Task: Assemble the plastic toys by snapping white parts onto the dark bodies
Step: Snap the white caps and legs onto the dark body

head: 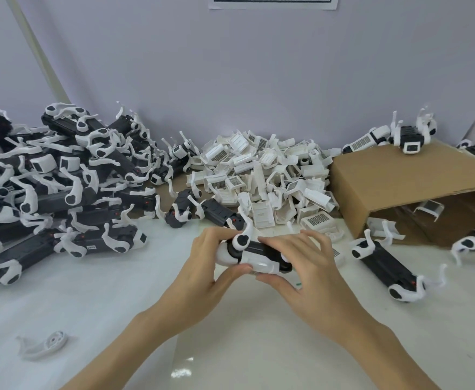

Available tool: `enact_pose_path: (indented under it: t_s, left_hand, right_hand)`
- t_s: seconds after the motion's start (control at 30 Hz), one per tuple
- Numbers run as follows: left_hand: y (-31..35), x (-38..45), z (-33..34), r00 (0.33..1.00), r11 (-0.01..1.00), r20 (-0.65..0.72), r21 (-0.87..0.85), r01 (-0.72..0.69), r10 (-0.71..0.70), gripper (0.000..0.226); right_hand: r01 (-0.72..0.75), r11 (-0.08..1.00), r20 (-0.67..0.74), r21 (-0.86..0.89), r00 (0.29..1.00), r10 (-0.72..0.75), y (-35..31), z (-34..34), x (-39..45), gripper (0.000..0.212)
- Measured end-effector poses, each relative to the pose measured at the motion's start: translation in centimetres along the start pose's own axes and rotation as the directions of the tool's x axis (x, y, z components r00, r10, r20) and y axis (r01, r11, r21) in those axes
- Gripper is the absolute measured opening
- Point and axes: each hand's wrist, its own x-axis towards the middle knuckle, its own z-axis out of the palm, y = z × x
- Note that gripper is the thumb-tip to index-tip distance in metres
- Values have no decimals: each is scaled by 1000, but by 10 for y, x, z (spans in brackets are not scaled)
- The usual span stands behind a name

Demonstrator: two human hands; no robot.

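1. The left hand (pixel 202 266) grips the dark toy body (pixel 261 253) at its rounded white end, fingers curled over the top and the thumb under its near edge.
2. The right hand (pixel 309 266) holds the same body from the other side, fingers bent over the top and the thumb pressing a white part (pixel 261 263) against the near flank.
3. The body lies between the 2 sets of fingers, just above the white table (pixel 118 305). Its long axis runs roughly left to right, the white rounded end toward the left fingers and the dark end under the right fingers.
4. 1 white leg (pixel 247 229) rises from the body just beyond the left fingertips.
5. Beyond the fingers sits a heap of loose white parts (pixel 261 175).
6. Far left of the left fingers is a pile of toys (pixel 53 187).
7. Right of the right fingers lies another toy (pixel 385 266), its axis diagonal, near a cardboard box (pixel 399 175).
8. A single white piece (pixel 45 344) lies well left of the left wrist.
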Motion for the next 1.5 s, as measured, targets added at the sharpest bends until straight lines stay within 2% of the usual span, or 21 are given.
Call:
enact_pose_path:
  t_s: [0.1, 0.23, 0.67, 0.8, 0.93, 1.07, 1.13, 1.2, 1.27, 1.4, 1.5]
  left_hand:
    - [0, -1, 2, 1000, 1000, 12, 9, 2, -2, 38]
    - [2, -2, 3, 998, 998, 20, 19, 58, -58, 53]
    - [8, 0, -2, 999, 999, -28, 37, 21, -20, 46]
    - [7, 0, -4, 999, 998, -3, 49, 36, -36, 54]
    - [13, 2, -3, 1000, 999, -11, 32, 0, 0, 71]
    - [14, 3, -3, 999, 997, -24, 64, -32, 34, 51]
    - [13, 3, -2, 1000, 1000, -22, 15, 12, -12, 48]
    - [12, 3, -2, 999, 998, -15, -58, 27, -28, 45]
    - [12, 4, -3, 1000, 994, 1, -110, 17, -17, 43]
    - [13, 4, 0, 1000, 989, 20, -150, 9, -6, 36]
    - [14, 3, 3, 1000, 990, -2, -144, -10, 10, 31]
  right_hand:
    - [-52, 995, 32, 88, 998, 50, -2, 3, -2, 43]
    - [-93, 984, 77, 149, 994, 82, -4, 5, -4, 39]
    - [-41, 995, 2, 87, 999, 41, -10, -1, 0, 37]
    - [-17, 996, 0, 84, 1000, 17, -13, 2, -1, 39]
    - [-4, 997, -4, 82, 1000, 4, -9, -4, 0, 40]
    - [-7, 995, 38, 100, 999, 3, -6, -4, 2, 42]
    - [-25, 994, 44, 108, 999, 20, -4, -4, 3, 48]
    - [-27, 999, 45, 45, 999, 25, -3, -4, 4, 55]
    - [-2, 1000, 50, 4, 999, 2, -3, -5, 4, 51]
    - [-53, 984, 86, 167, 996, 39, -1, -5, 2, 36]
    - [-83, 975, 119, 206, 991, 59, 0, -8, 3, 33]
